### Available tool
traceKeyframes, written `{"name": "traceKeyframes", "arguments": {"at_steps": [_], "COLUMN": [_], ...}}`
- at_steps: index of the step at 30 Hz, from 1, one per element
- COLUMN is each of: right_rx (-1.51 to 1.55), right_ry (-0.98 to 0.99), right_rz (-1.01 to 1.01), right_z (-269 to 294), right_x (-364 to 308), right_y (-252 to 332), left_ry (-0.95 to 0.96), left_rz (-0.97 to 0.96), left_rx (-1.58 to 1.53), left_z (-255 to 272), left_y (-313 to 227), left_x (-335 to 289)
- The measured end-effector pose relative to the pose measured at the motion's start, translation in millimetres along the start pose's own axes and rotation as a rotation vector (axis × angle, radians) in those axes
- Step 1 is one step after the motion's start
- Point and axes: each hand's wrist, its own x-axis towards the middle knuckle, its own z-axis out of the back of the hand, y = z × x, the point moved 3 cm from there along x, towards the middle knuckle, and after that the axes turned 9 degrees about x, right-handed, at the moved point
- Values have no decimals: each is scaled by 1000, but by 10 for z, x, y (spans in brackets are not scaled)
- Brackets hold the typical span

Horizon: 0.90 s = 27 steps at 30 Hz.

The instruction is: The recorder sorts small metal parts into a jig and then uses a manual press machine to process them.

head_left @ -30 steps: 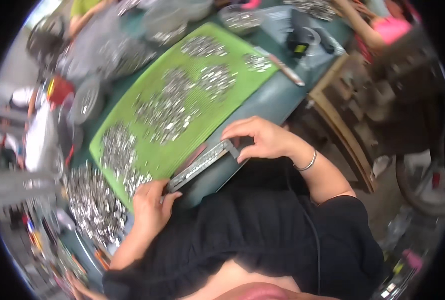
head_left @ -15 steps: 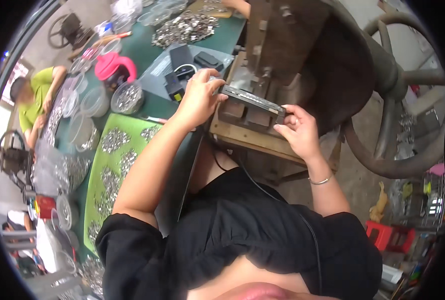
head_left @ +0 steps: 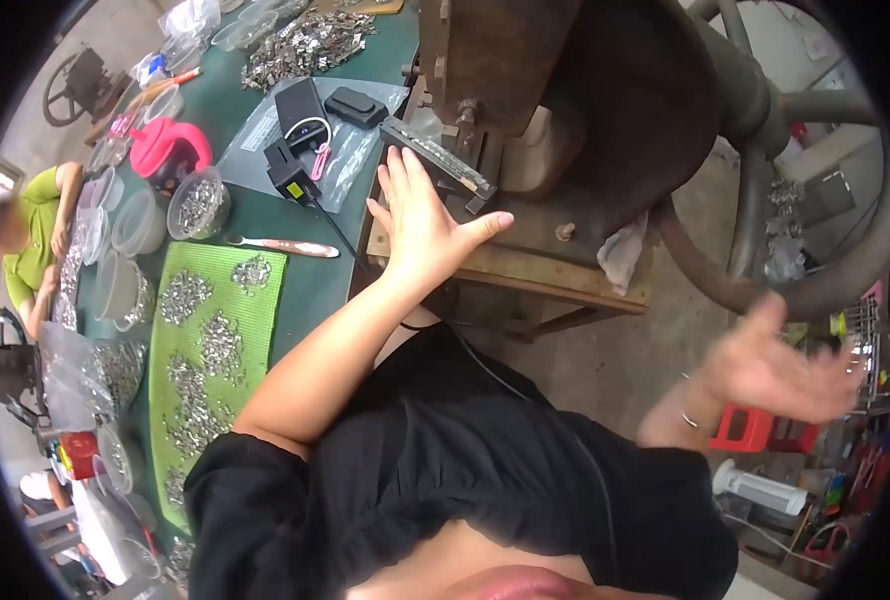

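My left hand [head_left: 420, 215] is open, its fingers spread, beside a dark bar-shaped metal fixture [head_left: 443, 162] with a pale strip along its top. The fingertips reach the near side of this fixture; whether they touch it I cannot tell. The fixture rests at the base of a rusty hand press [head_left: 505, 60], under its upright block. Off to the right, away from the press, my right hand [head_left: 780, 365] is lifted over the floor, smeared by motion. Its fingers look apart and nothing shows in it.
On the green table, a ribbed green mat [head_left: 275, 275] bears piles of small metal parts. Around it are a toothbrush [head_left: 285, 245], plastic tubs [head_left: 140, 222], a pink-lidded jug [head_left: 170, 150] and black devices [head_left: 300, 105]. The press's large wheel [head_left: 765, 290] curves at right. Another person [head_left: 40, 220] sits far left.
Both hands have let go of the fixture, which now sits on the press. My right hand has swung out right and down; my left hand has opened beside the fixture. The view has shifted.
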Motion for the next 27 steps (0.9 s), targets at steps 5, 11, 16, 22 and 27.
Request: {"name": "traceKeyframes", "arguments": {"at_steps": [5,11,16,22,27], "right_rx": [464,601,847,1510,1331], "right_ry": [529,348,590,904,920], "right_rz": [-663,-743,-917,-1102,-1262], "right_z": [-10,-192,-211,-691,-1143], "right_x": [-621,-401,335,1122,1471], "right_y": [-419,-373,-755,-1557,-1852], "left_ry": [0,163,316,366,329], "left_rz": [4,-268,-331,-389,-405], "left_rx": [31,-177,-248,-213,-205], "left_z": [30,295,454,350,245], "left_y": [217,571,677,663,638], "left_x": [9,214,472,797,899]}}
